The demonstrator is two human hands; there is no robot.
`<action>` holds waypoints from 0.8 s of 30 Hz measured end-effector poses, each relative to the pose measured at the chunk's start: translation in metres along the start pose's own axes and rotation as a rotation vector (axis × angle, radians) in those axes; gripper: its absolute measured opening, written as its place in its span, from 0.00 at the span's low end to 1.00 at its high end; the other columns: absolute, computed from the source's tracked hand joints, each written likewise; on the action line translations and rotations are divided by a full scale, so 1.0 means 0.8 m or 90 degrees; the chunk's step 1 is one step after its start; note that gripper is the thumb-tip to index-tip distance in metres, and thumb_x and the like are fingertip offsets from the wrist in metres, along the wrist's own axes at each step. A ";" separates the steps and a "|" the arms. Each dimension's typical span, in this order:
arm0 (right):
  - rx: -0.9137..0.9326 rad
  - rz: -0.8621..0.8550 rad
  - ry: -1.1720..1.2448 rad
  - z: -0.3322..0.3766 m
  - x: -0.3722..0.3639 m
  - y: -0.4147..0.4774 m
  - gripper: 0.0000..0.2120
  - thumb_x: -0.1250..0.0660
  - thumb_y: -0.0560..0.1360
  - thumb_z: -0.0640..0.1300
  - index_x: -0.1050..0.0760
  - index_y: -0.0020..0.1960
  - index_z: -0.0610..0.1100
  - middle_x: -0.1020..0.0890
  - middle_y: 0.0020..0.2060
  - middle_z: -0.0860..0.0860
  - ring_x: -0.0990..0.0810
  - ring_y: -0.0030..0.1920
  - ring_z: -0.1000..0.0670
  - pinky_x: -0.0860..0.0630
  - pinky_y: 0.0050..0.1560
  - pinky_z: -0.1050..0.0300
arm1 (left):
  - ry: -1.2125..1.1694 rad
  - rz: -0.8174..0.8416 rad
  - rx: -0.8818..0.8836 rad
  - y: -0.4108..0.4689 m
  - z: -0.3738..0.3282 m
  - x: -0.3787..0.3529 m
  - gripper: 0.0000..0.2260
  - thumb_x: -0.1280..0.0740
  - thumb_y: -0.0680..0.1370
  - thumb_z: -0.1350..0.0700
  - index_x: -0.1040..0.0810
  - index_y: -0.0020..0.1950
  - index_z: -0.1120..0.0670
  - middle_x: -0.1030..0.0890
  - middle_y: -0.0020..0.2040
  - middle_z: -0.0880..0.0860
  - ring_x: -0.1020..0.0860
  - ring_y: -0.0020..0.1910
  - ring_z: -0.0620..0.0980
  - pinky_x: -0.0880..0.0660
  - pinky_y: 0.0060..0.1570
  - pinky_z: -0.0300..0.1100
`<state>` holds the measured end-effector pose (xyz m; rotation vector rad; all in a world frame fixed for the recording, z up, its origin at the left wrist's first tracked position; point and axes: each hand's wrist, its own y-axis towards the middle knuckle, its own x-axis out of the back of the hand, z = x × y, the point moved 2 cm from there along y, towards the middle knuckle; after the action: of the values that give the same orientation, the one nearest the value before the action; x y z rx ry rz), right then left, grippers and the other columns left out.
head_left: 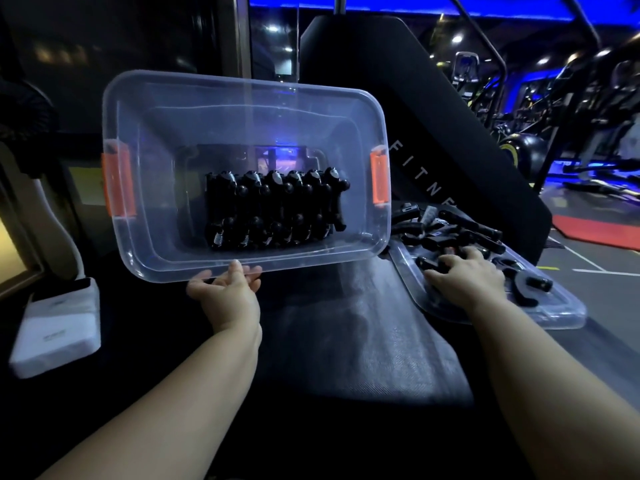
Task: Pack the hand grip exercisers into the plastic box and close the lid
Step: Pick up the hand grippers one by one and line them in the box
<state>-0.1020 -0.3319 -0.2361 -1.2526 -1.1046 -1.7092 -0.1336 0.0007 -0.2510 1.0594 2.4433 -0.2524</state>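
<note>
Over a gym bench [346,341], the left hand [225,292] gripped the plastic box [242,109] of packed exercisers [273,209] at eleven o'clock, the right hand [464,275] curling round a loose exerciser [427,262] on the lid [561,315] at three o'clock.

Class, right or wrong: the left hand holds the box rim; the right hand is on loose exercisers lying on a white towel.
Wrong: the head view shows the loose exercisers lying on the clear lid, not a white towel. The rest holds.

Lid [562,316], white box [55,329] on dark surface [363,341]
</note>
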 end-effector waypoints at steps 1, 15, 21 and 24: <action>0.001 0.007 -0.002 0.000 0.000 -0.001 0.27 0.42 0.72 0.65 0.30 0.69 0.59 0.40 0.75 0.49 0.37 0.70 0.40 0.38 0.67 0.47 | 0.001 0.002 0.000 0.000 0.000 0.000 0.11 0.41 0.82 0.60 0.43 0.58 0.54 0.22 0.40 0.52 0.19 0.39 0.48 0.23 0.42 0.39; 0.030 -0.011 0.032 0.006 0.004 -0.005 0.21 0.38 0.73 0.60 0.28 0.64 0.55 0.35 0.70 0.53 0.38 0.68 0.43 0.39 0.62 0.46 | 0.027 0.036 0.015 -0.007 -0.002 0.002 0.09 0.41 0.82 0.60 0.42 0.55 0.55 0.22 0.41 0.54 0.19 0.36 0.47 0.25 0.37 0.36; 0.052 -0.006 0.037 0.005 0.002 -0.003 0.30 0.40 0.73 0.68 0.30 0.68 0.53 0.34 0.71 0.53 0.35 0.70 0.45 0.38 0.64 0.44 | 0.021 0.042 0.013 -0.006 -0.002 0.000 0.09 0.41 0.82 0.61 0.42 0.55 0.56 0.22 0.42 0.55 0.18 0.38 0.49 0.25 0.38 0.37; 0.058 -0.008 0.050 0.005 0.002 -0.003 0.29 0.39 0.72 0.68 0.29 0.66 0.51 0.33 0.71 0.52 0.32 0.68 0.46 0.38 0.62 0.45 | 0.018 0.045 0.009 -0.006 -0.001 0.000 0.09 0.41 0.82 0.61 0.42 0.55 0.56 0.22 0.41 0.55 0.19 0.38 0.48 0.25 0.37 0.37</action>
<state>-0.1032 -0.3271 -0.2343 -1.1156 -1.1341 -1.6834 -0.1374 -0.0021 -0.2505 1.1611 2.4270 -0.2328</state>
